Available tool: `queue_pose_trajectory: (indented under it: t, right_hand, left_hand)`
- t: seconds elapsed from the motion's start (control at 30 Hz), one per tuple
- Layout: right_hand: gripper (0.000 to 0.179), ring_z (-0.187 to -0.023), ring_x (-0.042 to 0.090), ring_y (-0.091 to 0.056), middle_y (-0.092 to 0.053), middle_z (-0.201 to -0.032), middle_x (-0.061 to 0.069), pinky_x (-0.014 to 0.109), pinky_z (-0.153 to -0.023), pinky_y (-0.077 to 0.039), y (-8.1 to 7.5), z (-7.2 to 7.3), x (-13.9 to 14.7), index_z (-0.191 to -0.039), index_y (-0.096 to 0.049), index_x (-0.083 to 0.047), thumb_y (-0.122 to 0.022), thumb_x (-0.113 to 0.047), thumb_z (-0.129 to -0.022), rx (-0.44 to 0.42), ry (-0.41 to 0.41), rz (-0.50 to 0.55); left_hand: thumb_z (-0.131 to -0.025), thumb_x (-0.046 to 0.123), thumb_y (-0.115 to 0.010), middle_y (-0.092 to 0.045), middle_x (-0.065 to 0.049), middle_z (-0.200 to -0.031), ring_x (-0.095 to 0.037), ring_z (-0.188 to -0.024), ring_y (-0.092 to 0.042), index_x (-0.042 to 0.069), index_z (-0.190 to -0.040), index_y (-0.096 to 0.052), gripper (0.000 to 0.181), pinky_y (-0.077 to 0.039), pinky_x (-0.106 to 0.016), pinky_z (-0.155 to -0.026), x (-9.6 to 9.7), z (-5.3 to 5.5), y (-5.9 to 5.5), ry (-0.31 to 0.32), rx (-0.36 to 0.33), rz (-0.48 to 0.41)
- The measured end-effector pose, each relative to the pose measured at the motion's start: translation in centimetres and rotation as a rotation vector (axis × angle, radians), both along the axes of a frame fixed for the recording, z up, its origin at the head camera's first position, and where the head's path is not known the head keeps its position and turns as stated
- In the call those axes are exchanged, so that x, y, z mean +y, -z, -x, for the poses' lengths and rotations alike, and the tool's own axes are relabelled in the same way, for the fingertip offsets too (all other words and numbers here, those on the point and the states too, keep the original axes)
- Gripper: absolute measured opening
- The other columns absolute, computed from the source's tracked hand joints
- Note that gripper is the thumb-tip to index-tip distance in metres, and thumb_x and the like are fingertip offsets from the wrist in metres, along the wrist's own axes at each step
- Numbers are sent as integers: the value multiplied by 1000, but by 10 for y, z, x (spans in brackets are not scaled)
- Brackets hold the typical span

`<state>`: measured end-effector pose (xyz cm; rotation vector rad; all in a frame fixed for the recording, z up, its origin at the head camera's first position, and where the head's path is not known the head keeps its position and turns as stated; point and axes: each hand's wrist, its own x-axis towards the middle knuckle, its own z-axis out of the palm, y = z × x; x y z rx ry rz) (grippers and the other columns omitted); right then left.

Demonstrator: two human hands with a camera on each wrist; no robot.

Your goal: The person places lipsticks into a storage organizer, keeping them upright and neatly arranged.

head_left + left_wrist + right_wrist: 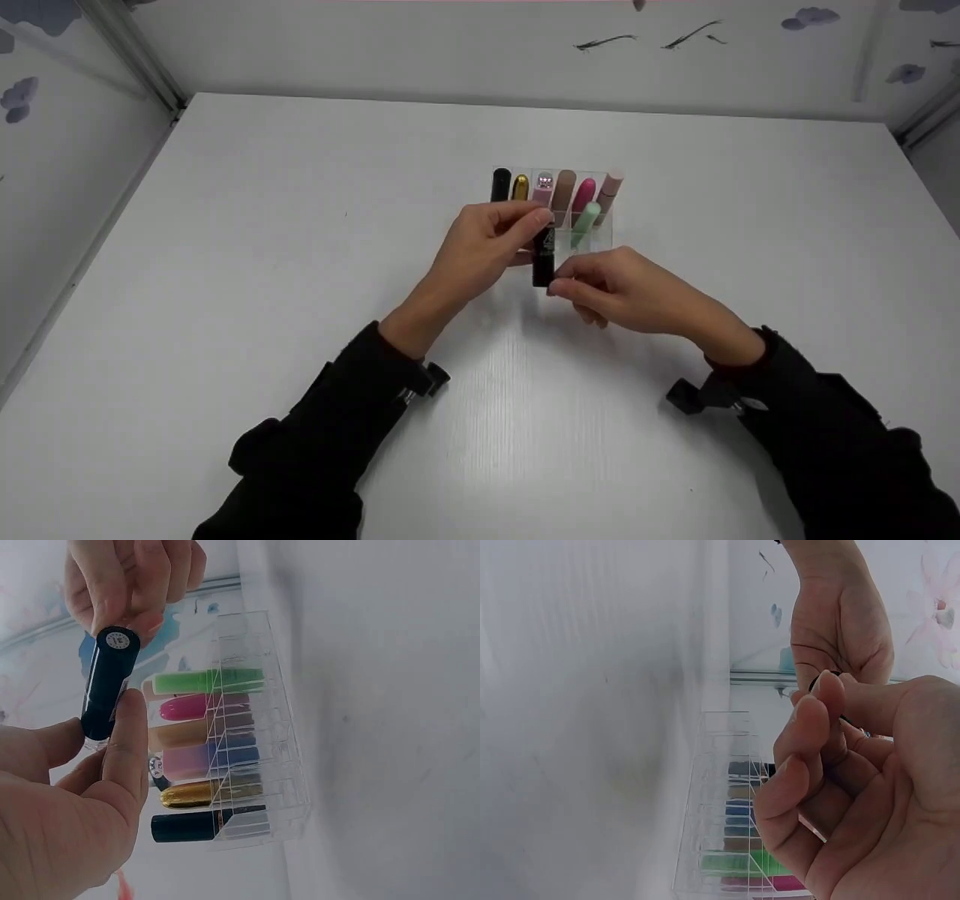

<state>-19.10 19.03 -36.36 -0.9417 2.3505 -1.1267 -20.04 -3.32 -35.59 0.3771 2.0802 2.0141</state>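
A black lipstick tube point(544, 262) stands out in front of the clear organizer, gripped at its upper end by the thumb and fingers of my left hand point(476, 244). My right hand point(626, 292) pinches near the tube's lower end, its fingertips right at the side. A round pale sticker shows on that end in the left wrist view. In the right wrist view my fingers hide most of the tube. Behind the hands, the clear organizer point(294, 787) holds several tubes: a green one point(180, 682), a pink one point(180, 708), a gold one point(187, 796) and a black one point(184, 827).
The organizer stands on a white table point(300, 225) with low walls point(412, 52) around its back and side. Brown point(564, 187) and pale pink point(611, 186) tubes also stand in it. Dark wrist mounts point(686, 396) stick out from both sleeves.
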Motion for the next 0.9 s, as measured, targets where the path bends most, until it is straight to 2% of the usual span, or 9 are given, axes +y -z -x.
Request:
queue_pose_trajectory:
  t: [0.13, 0.57, 0.9]
  right_hand:
    - [24, -54, 12, -51, -55, -62, -4, 24, -52, -41, 0, -1, -1, -95, -70, -4, -59, -24, -105, 0, -8, 5]
    - [24, -54, 12, -51, -55, -63, -3, 23, -51, -40, 0, 0, -1, -96, -71, -4, -59, -23, -105, -14, -32, 20]
    - [25, -54, 13, -52, -56, -63, -4, 24, -50, -40, 0, 0, 1, -95, -70, -4, -59, -25, -105, -11, -35, 9]
  left_hand:
    - [-103, 23, -63, -70, -11, -108, -20, -97, -70, 2, -126, -71, 32, -59, -32, -82, 0, 0, 0, 9, 2, -1]
    - [-103, 24, -61, -70, -12, -102, -20, -92, -69, 1, -125, -71, 33, -59, -31, -81, 0, 0, -1, 11, -11, 44]
    - [-104, 24, -61, -70, -11, -104, -18, -95, -69, -1, -126, -69, 35, -59, -30, -81, 2, 2, 1, 30, -1, 53]
